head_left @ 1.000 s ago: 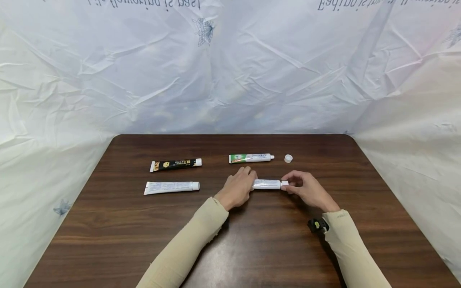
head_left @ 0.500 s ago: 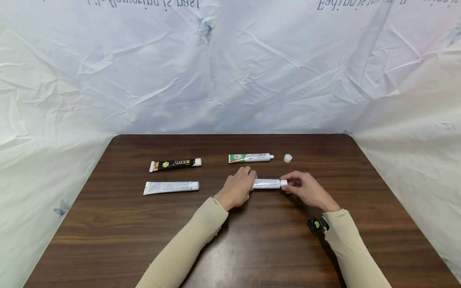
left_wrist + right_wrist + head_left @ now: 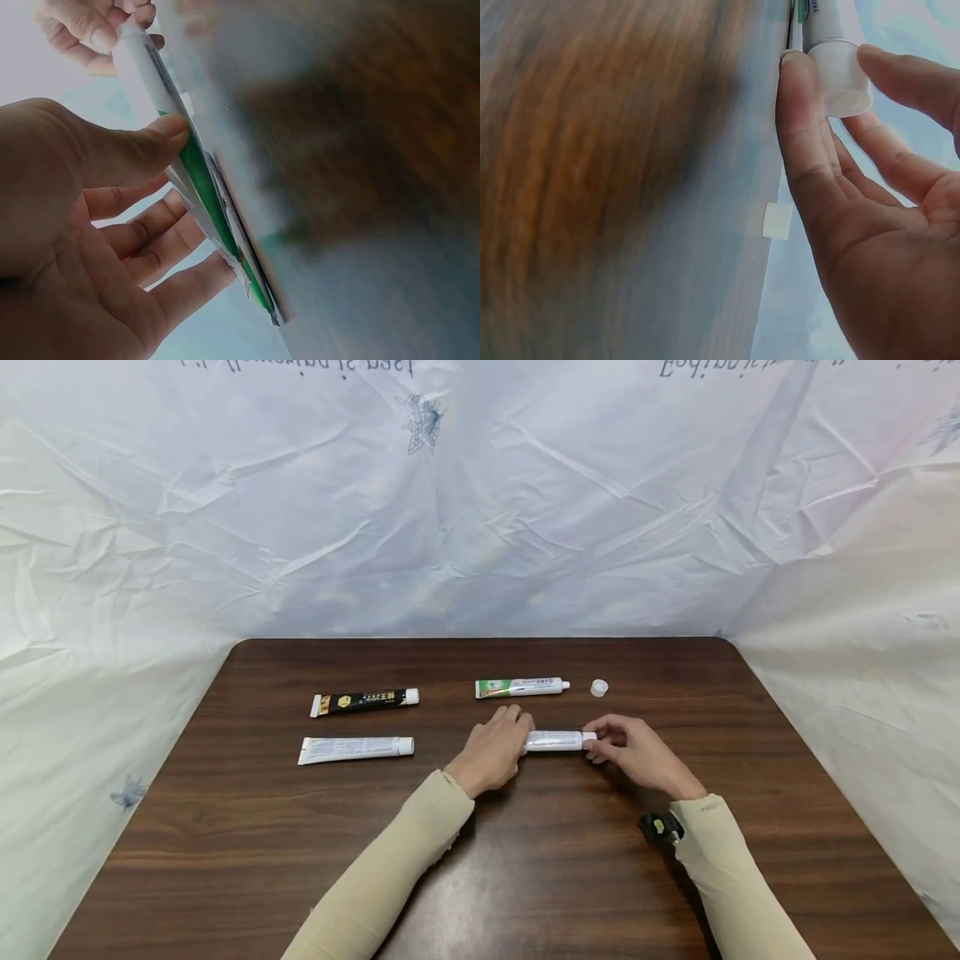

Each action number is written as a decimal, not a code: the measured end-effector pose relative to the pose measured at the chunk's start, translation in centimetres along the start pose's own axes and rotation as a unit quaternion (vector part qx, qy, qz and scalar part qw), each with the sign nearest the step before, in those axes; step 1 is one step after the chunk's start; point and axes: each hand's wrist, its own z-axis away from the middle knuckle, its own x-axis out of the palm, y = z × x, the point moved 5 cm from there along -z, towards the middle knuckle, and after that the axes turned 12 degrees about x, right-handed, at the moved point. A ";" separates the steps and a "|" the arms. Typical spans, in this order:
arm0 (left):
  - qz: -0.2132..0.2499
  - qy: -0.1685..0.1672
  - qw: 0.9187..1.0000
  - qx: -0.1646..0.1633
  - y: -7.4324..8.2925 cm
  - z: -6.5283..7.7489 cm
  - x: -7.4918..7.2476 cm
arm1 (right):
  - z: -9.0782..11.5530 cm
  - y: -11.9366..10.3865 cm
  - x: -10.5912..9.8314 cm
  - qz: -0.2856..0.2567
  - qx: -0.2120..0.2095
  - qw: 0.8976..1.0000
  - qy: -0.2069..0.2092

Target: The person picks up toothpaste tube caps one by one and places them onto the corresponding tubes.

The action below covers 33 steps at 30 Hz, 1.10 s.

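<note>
A white toothpaste tube (image 3: 553, 741) with a green part lies sideways near the middle of the table. Its flat end is covered by my left hand (image 3: 493, 752) in the head view. In the left wrist view, the left thumb (image 3: 171, 129) presses on the tube's side while the other fingers lie behind it. At the tube's right end, my right hand (image 3: 637, 756) pinches the white cap (image 3: 841, 75) between thumb and fingers. That cap sits against the tube's shoulder. Whatever thread lies beneath is hidden.
Behind the hands lies a green-and-white toothpaste tube (image 3: 521, 687) with its nozzle bare, and a loose white cap (image 3: 599, 688) to its right. At left are a black tube (image 3: 365, 702) and a white tube (image 3: 356, 749), both capped. A white sheet (image 3: 480, 527) hangs behind the table.
The right thumb and fingers have shifted slightly around the cap, which looks a little closer to the tube. My left hand and the tube have stayed in place.
</note>
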 end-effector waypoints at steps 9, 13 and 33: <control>0.005 0.000 1.000 -0.007 -0.1 0.0 0.0 | -0.1 0.1 0.1 -0.002 -0.008 1.000 -0.003; 0.007 0.004 1.000 -0.005 -0.1 0.1 -0.1 | -0.2 0.2 0.2 -0.008 -0.016 1.000 -0.007; 0.001 0.005 1.000 -0.007 -0.3 0.1 -0.2 | -0.2 -0.1 0.4 -0.017 -0.021 1.000 -0.009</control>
